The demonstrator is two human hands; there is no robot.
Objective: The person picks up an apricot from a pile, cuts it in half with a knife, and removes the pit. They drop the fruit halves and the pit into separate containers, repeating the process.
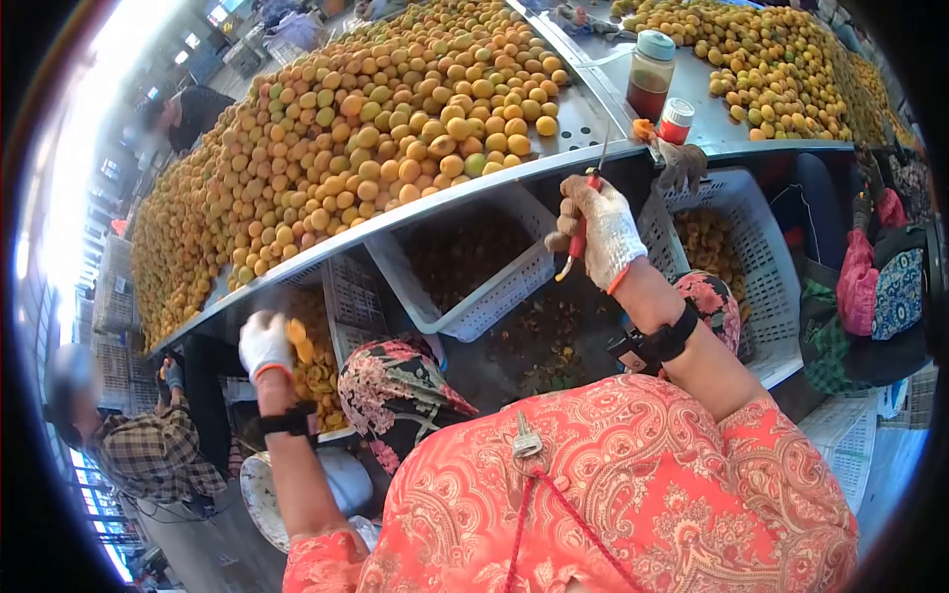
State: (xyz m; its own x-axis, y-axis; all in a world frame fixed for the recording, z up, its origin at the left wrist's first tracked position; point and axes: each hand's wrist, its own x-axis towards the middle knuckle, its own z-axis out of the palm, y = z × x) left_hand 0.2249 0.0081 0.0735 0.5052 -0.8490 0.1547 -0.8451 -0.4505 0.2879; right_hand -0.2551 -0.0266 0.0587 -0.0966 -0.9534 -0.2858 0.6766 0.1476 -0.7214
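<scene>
White knitted gloves are covering both hands. The right hand (603,232) is closing fully round the red handle of a small knife (576,237), fingers pressed together, with the thin blade pointing up from the fist towards the table edge (474,186) just above the grip. The left hand (265,343) is pinching a piece of orange fruit (299,338) between fingertips and thumb; the piece is projecting from the side of the grip nearest the other hand. Whether it is a half or a whole fruit cannot be told, and the glove is hiding how the fingers sit. Just beyond the left grip a crate of cut fruit (318,381) is lying in shadow, partly cut off by patterned cloth. Between the two grips a white slotted crate (489,296) is standing under the table, its contents too dark to make out. Above both grips the heap of fruit (395,119) is filling the tabletop nearly to its lip. Open room is showing between the hands and around the right fist; a spare glove (682,163) is hanging over the lip just beside the blade.
</scene>
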